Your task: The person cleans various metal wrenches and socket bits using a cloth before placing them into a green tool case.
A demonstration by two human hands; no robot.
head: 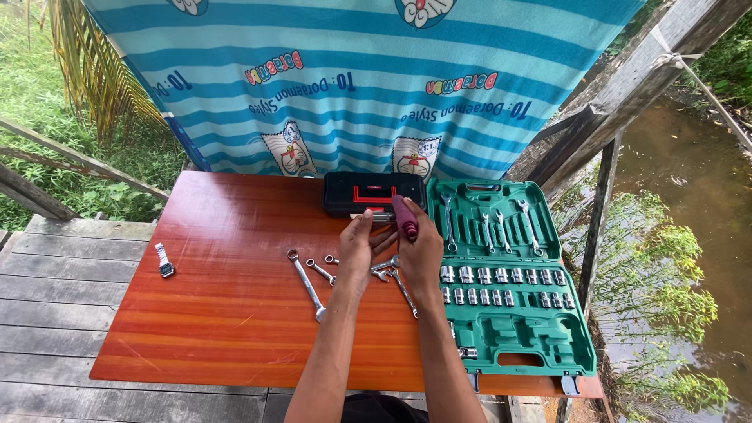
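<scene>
My right hand [423, 251] grips a tool with a dark red handle [405, 217], held upright over the wooden table [227, 313]. Beside it, my left hand [359, 247] pinches something small at the tool's lower end; what it is cannot be made out. Under the hands lie loose wrenches: a long one [305, 285], a shorter one [319, 270], a small one [331, 259] and another [403, 290] by my right wrist. An open green tool case [509, 282] with sockets and wrenches lies just right of my right hand.
A small black box with red trim [373, 193] stands at the table's far edge. A wristwatch [164, 261] lies near the left edge. A striped blue cloth [352, 78] hangs behind. Wooden decking [55, 290] is at left, water [697, 180] at right.
</scene>
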